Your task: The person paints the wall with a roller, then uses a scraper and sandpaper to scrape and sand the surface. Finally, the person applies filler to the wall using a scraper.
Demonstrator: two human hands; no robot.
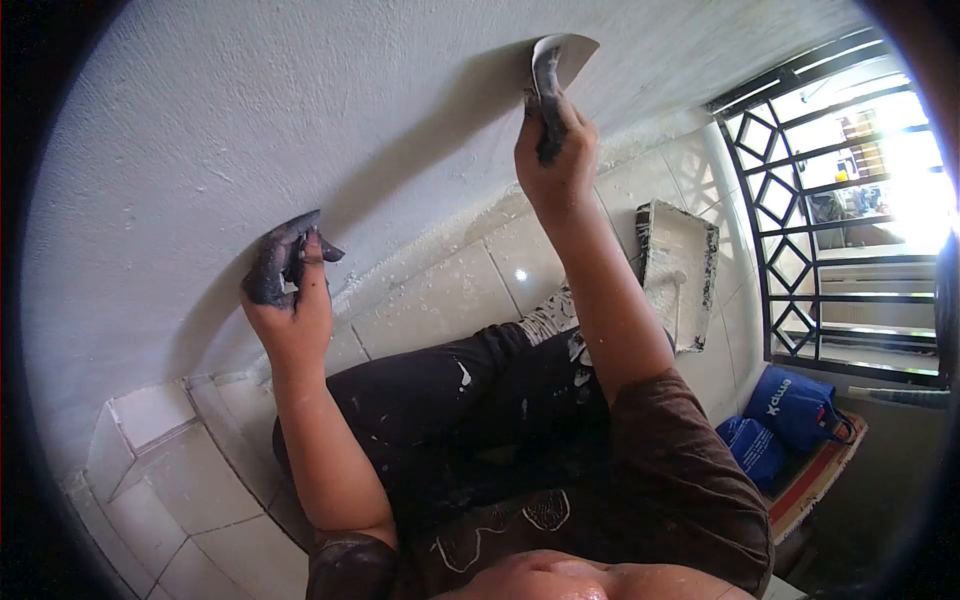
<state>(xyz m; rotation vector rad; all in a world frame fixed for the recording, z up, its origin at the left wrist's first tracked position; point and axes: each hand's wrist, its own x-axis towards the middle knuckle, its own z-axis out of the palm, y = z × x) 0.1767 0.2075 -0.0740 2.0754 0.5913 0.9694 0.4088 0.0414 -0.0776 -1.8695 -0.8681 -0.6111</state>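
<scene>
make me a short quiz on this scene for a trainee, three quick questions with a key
1. True or false: the tray lies on the tiled floor.
2. Which hand grips the scraper with the pale, curved blade?
a) left hand
b) right hand
3. Fill in the colour: the two bags are ____.

Key: 1 true; 2 b; 3 blue

This looks like a home interior, with glossy pale floor tiles (440,300) and a black diamond-patterned metal grille (790,240).
</scene>
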